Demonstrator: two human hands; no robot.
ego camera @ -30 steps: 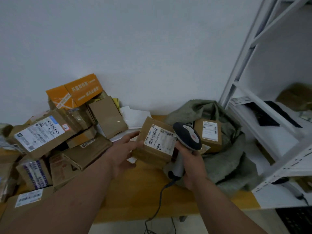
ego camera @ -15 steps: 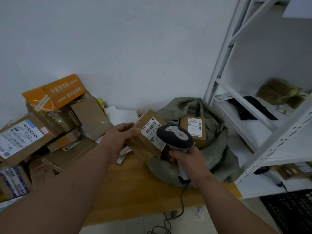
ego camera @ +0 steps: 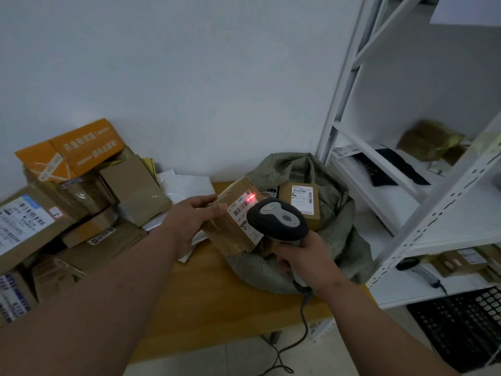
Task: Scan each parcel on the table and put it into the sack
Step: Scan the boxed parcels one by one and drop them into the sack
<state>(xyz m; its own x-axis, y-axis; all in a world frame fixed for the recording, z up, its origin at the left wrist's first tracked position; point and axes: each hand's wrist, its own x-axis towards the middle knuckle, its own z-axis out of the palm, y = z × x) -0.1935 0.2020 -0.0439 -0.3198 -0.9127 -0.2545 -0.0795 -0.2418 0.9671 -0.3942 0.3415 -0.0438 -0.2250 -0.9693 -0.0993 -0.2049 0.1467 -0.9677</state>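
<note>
The left hand [ego camera: 189, 223] holds a small cardboard parcel [ego camera: 233, 226] above the wooden table [ego camera: 206, 302]. The thumb lies along the near face and the fingers [ego camera: 206, 200] reach over the far top edge, so the box is clamped between them. This grip leaves the shipping label [ego camera: 244, 213] uncovered, just beyond the thumb tip, and the parcel is tilted so that the label faces the scanner.

The right hand [ego camera: 306, 259] is wrapped fully round the grip of a corded handheld barcode scanner [ego camera: 278, 219]. The scanner head sits above the curled fingers and points at the label. A red scan line [ego camera: 250, 198] falls on the upper right part of the label, near the barcode (whether it crosses the full code cannot be told).

The grey-green sack [ego camera: 333, 213] lies open on the table directly behind the right-hand fingers, with another labelled box [ego camera: 301, 204] already inside. The parcel is held just beside the sack mouth, which appears chosen to shorten the transfer once the scan registers.

The unscanned parcel pile [ego camera: 76, 207] stands well to the outer side of the left hand. Many parcels remain, so the task is judged far from complete.
</note>
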